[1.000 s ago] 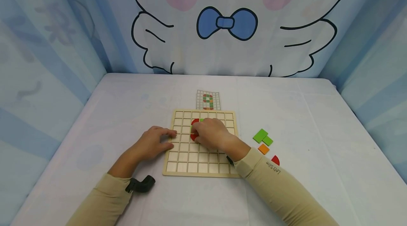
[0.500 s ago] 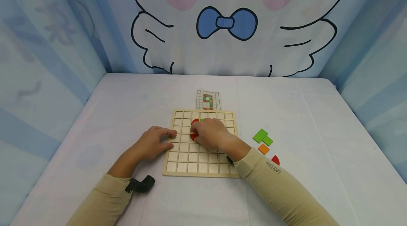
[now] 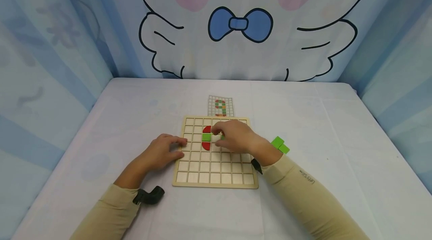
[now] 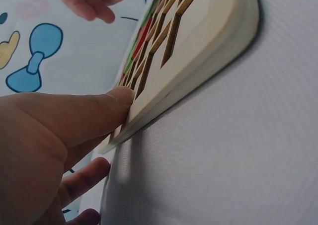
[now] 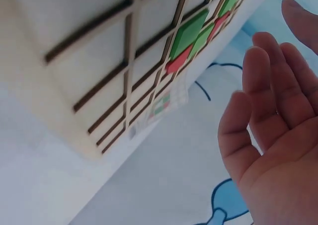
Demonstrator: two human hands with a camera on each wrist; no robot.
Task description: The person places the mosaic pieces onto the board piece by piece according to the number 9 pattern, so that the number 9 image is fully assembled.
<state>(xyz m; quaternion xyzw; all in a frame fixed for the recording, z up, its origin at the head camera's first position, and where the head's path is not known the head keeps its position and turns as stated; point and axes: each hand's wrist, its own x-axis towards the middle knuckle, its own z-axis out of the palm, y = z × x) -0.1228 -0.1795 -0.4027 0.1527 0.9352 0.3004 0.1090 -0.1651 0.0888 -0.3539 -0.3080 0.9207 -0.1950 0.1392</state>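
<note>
A wooden grid board [image 3: 216, 185] lies on the table. In its upper left part sit a red rounded tile [image 3: 207, 129], a green square tile [image 3: 206, 137] and another red rounded tile [image 3: 206, 146] in one column. My left hand [image 3: 162, 152] rests at the board's left edge, its thumb [image 4: 112, 106] on the rim. Above the grid hovers my right hand [image 3: 236, 137], fingers loosely bent with nothing between them. It partly covers more tiles; the right wrist view shows a green tile [image 5: 189, 34] and a red tile [image 5: 179, 60] in the grid.
Behind the board lies a grid card [image 3: 221, 105] printed with a red, green and orange pattern. Loose green tiles [image 3: 277, 142] lie right of the board, partly behind the right forearm. A patterned curtain [image 3: 243, 56] hangs beyond the table's far edge.
My right hand has lifted off the left column of tiles and moved right, uncovering the green tile there. Its forearm now hides the loose orange and red tiles. The left hand stays put.
</note>
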